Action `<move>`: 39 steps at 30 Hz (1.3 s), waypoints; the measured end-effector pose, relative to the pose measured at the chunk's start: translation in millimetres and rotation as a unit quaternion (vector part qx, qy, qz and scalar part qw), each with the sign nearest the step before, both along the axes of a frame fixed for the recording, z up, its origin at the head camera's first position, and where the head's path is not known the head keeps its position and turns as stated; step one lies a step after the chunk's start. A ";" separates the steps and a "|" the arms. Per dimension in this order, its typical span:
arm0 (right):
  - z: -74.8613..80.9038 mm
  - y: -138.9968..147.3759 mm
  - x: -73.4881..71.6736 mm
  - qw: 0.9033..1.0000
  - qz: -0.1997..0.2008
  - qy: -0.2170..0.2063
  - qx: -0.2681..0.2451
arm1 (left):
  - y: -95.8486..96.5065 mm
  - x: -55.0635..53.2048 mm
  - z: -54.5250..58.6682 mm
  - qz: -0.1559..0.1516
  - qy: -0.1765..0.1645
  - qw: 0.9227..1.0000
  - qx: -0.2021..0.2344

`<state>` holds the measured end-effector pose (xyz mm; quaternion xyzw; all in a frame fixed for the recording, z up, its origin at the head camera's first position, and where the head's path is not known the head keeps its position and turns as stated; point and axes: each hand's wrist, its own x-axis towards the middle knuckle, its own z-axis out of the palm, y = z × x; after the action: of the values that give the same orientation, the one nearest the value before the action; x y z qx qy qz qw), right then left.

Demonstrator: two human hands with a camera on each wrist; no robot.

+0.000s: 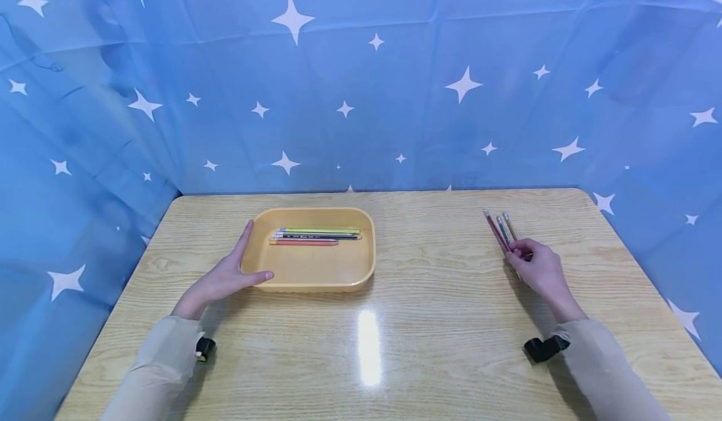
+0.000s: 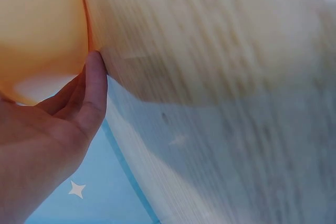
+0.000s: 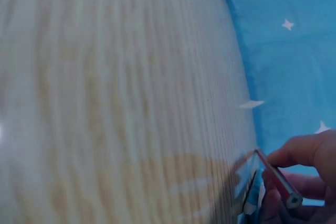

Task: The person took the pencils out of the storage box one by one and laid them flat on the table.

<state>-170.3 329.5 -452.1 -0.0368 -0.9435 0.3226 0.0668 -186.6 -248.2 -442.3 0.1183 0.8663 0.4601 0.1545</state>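
Dark red pencil (image 1: 495,229) at right of frame, slanting up-left out of the right hand (image 1: 540,269); thumb and fingers pinch it. Its lower part is hidden by the hand in the head view; the right wrist view shows a flat, six-sided end. Blue pencil (image 1: 502,228) and gold pencil (image 1: 509,225) lie just beside it, lower ends covered by the fingers; cannot tell how firmly those two are gripped. Gold one can't be made out in the right wrist view.

Left of centre, tan tray (image 1: 316,277): smooth, plastic-looking, rounded rectangle with raised walls. Left hand (image 1: 225,277) is at its left side, fingers fairly straight and spread along the wall, thumb over the near rim; some fingers hidden behind the tray. Tray cut off in the left wrist view. Inside lie a yellow-green pencil (image 1: 333,230), a dark pencil (image 1: 321,237) and a red pencil (image 1: 304,243), close together, roughly parallel; exact count hard to tell.

Table (image 1: 440,321) has wood grain, blurred in wrist views. Behind, creased blue cloth (image 1: 395,126) with white four-pointed stars. Pale sleeves (image 1: 169,352) cut off at bottom.
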 end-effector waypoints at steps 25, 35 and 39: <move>4.0 -2.5 -0.7 0.999 0.015 0.025 0.014 | 0.0 -0.2 -2.0 -0.001 0.008 1.000 0.007; 10.6 -20.1 -1.7 0.999 0.038 -0.003 -0.006 | -0.2 0.5 -1.1 0.001 0.004 1.000 0.011; 8.2 -29.1 -3.6 0.999 0.051 0.003 -0.011 | -0.2 0.6 -0.7 0.002 0.005 1.000 0.009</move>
<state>-174.0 300.3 -443.9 0.0115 -0.9403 0.3361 0.0526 -186.0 -248.4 -443.0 0.1202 0.8629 0.4678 0.1485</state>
